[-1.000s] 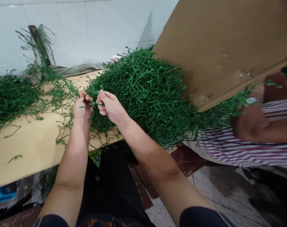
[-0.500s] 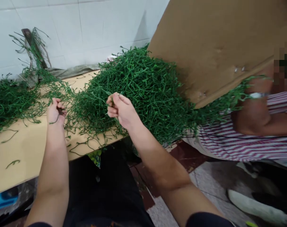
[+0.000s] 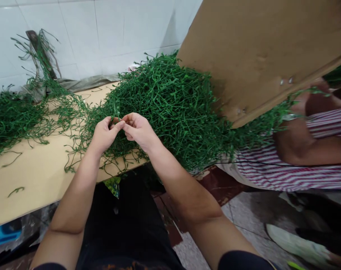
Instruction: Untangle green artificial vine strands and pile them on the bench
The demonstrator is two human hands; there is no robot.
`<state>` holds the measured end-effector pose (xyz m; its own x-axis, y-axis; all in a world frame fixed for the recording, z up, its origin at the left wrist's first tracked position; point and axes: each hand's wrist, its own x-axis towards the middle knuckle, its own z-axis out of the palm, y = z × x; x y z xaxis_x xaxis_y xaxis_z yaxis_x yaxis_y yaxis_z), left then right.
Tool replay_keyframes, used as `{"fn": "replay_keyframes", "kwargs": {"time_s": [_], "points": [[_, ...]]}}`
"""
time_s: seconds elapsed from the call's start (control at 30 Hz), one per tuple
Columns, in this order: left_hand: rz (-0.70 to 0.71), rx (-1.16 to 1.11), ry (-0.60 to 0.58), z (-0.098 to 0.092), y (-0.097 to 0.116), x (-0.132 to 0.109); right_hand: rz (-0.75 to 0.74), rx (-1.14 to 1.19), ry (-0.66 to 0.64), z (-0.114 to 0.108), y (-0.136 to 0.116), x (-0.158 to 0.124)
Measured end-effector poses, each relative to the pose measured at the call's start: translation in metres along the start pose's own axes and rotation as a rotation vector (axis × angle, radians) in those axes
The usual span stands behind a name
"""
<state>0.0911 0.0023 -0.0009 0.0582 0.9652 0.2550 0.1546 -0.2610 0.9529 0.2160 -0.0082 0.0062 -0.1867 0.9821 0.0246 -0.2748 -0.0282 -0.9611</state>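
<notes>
A big tangled heap of green plastic stems [image 3: 170, 101] lies on a tan board [image 3: 35, 176] in front of me. My left hand [image 3: 104, 133] and my right hand [image 3: 138, 129] meet at the near edge of the heap, fingertips touching. Both pinch one thin green stem [image 3: 116, 112] that sticks up between them. A smaller spread of green stems [image 3: 13, 118] lies at the far left of the board.
A large cardboard sheet [image 3: 260, 52] leans over the heap on the right. Beneath it another person's arm [image 3: 305, 148] in a striped garment holds stems. White tiled wall [image 3: 103, 33] stands behind. Loose stem bits [image 3: 15, 191] lie on the board.
My left hand, half a second ago out to the left over the board, has come back right to meet my right hand at the heap's edge. Both now pinch a stem.
</notes>
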Motion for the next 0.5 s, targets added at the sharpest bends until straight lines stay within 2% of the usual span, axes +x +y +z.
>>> {"fn": "replay_keyframes", "kwargs": {"time_s": [0.13, 0.3, 0.43, 0.5], "points": [[0.033, -0.141, 0.145, 0.007, -0.009, 0.004, -0.003, 0.04, -0.03, -0.001, -0.001, -0.003], [-0.015, -0.319, 0.153, 0.009, -0.006, 0.0, 0.006, 0.034, -0.059, -0.001, -0.002, -0.002], [-0.148, -0.519, 0.171, 0.019, -0.005, 0.007, -0.08, -0.019, -0.012, 0.014, 0.001, -0.003], [-0.239, -0.606, 0.262, 0.012, -0.008, 0.018, -0.145, -0.063, 0.047, 0.019, 0.003, -0.009]]}}
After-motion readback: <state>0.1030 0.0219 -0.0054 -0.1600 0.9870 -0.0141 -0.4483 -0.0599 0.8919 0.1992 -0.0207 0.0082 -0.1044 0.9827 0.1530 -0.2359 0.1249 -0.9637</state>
